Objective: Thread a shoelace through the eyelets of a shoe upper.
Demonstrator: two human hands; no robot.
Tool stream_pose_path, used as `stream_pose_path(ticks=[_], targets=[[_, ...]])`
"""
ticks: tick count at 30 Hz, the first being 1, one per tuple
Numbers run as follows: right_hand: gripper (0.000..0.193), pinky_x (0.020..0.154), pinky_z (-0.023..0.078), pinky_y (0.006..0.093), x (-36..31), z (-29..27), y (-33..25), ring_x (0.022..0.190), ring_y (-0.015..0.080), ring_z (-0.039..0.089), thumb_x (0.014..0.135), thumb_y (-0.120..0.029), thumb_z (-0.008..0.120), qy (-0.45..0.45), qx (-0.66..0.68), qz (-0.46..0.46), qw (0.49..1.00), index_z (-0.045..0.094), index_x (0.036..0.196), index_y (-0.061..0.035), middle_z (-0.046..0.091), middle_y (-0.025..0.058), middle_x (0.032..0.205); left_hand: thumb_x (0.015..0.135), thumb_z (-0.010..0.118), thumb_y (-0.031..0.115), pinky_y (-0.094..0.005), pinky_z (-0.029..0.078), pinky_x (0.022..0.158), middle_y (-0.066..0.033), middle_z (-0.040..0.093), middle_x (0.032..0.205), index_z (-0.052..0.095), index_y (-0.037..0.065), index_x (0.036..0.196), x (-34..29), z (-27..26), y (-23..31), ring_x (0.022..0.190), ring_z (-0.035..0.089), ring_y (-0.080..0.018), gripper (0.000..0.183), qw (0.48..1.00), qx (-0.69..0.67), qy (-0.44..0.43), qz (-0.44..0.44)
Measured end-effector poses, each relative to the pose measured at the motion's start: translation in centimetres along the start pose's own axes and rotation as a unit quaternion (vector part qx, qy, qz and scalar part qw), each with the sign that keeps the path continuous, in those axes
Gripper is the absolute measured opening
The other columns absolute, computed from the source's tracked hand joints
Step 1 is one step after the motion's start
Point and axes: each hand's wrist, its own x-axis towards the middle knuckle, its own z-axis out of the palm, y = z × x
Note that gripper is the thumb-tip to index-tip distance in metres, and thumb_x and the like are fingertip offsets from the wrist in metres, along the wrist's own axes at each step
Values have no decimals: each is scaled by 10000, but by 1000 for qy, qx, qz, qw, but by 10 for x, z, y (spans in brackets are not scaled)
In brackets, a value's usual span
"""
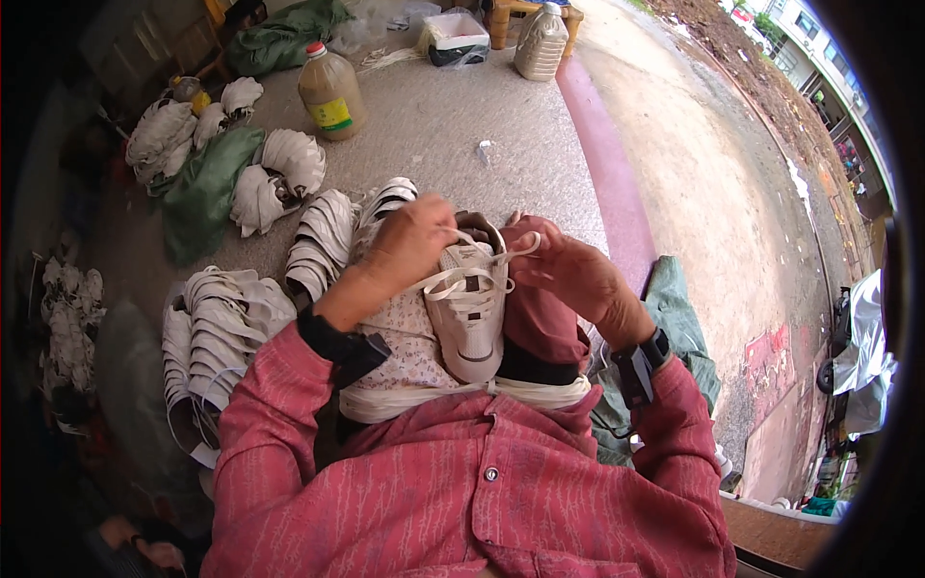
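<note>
A cream-white shoe upper lies on my lap, its toe toward me and its collar away. A flat white shoelace crosses its eyelets in loose loops. My left hand is at the left of the collar, thumb and fingers pinched on one part of the lace. At the right of the collar, my right hand has bent fingers closed on a loop of the same lace; its fingertips are partly hidden. A bundle of white laces stretches across my lap, over a floral cloth.
Nested stacks of white shoe uppers stand at my left, with more uppers beside a green cloth. Farther off are a red-capped jug, a pale jug and a white box. Another person's hand shows at lower left.
</note>
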Motion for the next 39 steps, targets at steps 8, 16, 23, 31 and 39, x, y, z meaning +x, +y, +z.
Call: stream_pose_path(ticks=[8,16,23,31,39], targets=[[228,785,512,269,2,-7,8,882,136,613,961,-199,546,88,-241,-6,966,625,1102,-39,640,40,1001,793,666,75,-285,430,633,-73,557,753,594,-18,803,-37,-58,-32,678,535,-142,118,974,28,172,-147],[306,804,504,314,16,-13,20,991,205,598,792,42,638,-15,-561,-288,776,625,1086,-45,607,80,1061,977,541,270,-193,360,560,58,497,672,676,23,983,-80,-27,-40,617,426,-22,282,933,-218,89,-272],[201,796,485,369,29,4,5,964,270,578,786,14,645,-121,-698,-382,593,649,974,-56,587,92,993,1005,457,406,-177,341,485,54,469,580,638,40,1139,-89,-47,-33,497,404,-31,430,880,-321,215,-277],[63,751,484,363,30,40,-14,843,270,609,834,-70,622,-103,-664,-227,705,635,893,-51,585,95,936,999,479,397,-172,338,599,68,493,691,647,54,1151,-105,-81,-50,647,414,-20,411,858,-296,324,-267],[68,716,487,323,44,20,-5,807,226,605,854,-92,639,-206,-724,-313,580,633,877,-28,583,82,901,989,500,393,-174,275,388,72,403,587,643,52,1152,-115,-114,-42,467,348,-10,404,843,-360,310,-252]])
